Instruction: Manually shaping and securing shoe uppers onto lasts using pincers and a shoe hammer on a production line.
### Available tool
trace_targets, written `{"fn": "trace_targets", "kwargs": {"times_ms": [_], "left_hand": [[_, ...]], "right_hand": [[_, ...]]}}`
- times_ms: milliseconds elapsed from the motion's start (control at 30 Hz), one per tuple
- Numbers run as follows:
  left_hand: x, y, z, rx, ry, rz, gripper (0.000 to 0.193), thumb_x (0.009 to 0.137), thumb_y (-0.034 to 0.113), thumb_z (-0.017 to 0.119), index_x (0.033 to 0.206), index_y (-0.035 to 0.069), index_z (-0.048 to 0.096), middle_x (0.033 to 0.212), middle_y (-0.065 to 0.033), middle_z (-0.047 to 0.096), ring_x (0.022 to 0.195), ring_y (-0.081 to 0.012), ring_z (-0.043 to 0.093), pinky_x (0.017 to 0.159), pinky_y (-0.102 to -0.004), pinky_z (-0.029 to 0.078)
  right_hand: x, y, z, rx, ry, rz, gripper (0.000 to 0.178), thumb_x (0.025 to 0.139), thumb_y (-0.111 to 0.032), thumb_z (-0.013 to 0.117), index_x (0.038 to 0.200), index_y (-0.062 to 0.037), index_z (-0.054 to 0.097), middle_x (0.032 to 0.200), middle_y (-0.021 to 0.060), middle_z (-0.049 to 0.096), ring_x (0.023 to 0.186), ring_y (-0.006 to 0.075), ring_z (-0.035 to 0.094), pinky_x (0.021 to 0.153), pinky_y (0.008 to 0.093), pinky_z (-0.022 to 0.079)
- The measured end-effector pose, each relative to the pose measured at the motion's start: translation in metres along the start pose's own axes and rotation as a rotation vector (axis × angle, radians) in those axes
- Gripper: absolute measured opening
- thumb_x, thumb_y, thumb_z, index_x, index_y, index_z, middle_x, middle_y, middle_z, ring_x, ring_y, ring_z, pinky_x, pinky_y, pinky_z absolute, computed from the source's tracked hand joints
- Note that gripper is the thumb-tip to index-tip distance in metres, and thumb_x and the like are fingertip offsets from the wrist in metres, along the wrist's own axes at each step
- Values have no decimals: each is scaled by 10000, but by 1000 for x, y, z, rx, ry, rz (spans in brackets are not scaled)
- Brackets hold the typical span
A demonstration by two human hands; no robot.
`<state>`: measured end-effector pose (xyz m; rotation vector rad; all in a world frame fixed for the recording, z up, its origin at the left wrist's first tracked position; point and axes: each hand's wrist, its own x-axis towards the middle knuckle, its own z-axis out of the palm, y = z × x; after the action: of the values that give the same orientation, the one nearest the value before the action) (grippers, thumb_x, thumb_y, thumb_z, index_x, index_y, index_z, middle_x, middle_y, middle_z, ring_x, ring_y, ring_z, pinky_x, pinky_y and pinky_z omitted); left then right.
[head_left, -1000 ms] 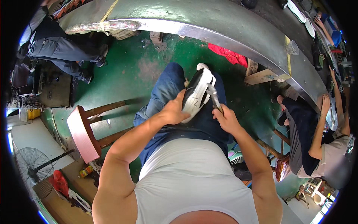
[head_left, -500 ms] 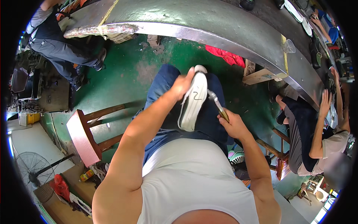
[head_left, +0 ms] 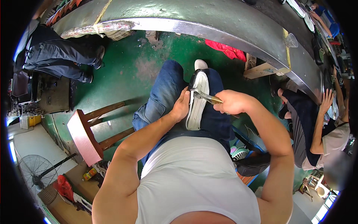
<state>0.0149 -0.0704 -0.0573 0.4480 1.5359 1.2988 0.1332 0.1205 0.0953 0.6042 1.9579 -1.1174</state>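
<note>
Long metal bench (head_left: 209, 18): white shoes (head_left: 308, 23), dark shoe (head_left: 318, 47). Green floor (head_left: 123, 71) (scuffed grey in patches): pink-topped stool (head_left: 85, 137).

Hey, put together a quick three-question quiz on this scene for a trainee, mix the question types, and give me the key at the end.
1. Short answer: Which tool is gripped in the right hand?
2. True or false: The pink-topped stool stands to the right of the person wearing the camera.
3. Multiple choice: The left hand holds a shoe on the lap. What colour is the upturned sole?
A) red
B) green
C) white

Key:
1. A hammer.
2. False; it stands to the left.
3. C.
</note>
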Motion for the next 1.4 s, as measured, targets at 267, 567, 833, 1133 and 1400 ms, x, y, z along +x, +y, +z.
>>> {"fn": "trace_targets", "kwargs": {"times_ms": [267, 567, 833, 1133, 1400], "left_hand": [[11, 33, -2, -318, -25, -147, 826, 984, 534, 572, 1574, 63, 236, 1461, -141, 478, 1338, -236, 456, 1115, -360, 378], [33, 30, 8, -149, 1, -236, 740, 923, 435, 695, 1491, 63, 404, 1340, -137, 595, 1211, -226, 571, 1013, -375, 470], [28, 64, 22, 9, 35, -311, 656, 897, 350, 698, 1425, 39, 467, 1275, -177, 629, 1126, -262, 628, 961, -393, 499], [26, 61, 18, 201, 31, -310, 729, 831, 343, 755, 1404, -6, 469, 1279, -201, 623, 1171, -278, 618, 991, -386, 489], [25, 87, 1, 93, -111, -468, 967, 842, 402, 768, 1533, -31, 249, 1454, -204, 486, 1332, -289, 489, 1107, -426, 364]], "right_hand": [[56, 35, 134, 520, 622, -125, 280, 899, -259, 662, 1007, -1, 664, 842, 199, 681, 845, 362, 679, 750, 448, 509], [33, 84, 90, 1322, -112, -204, 463, 979, -278, 628, 1321, 21, 540, 1197, 130, 657, 1032, 217, 676, 688, 333, 596], [24, 56, 48, 498, 563, -325, 359, 1051, -326, 474, 1026, 5, 611, 776, 82, 655, 663, 200, 629, 606, 351, 497], [27, 46, 31, 65, 669, -325, 441, 1025, -351, 493, 833, 30, 601, 803, 287, 651, 814, 472, 638, 741, 538, 491], [4, 72, 39, 333, 340, -71, 288, 984, -267, 583, 872, -4, 616, 717, 68, 653, 626, 149, 643, 603, 330, 515]]}}
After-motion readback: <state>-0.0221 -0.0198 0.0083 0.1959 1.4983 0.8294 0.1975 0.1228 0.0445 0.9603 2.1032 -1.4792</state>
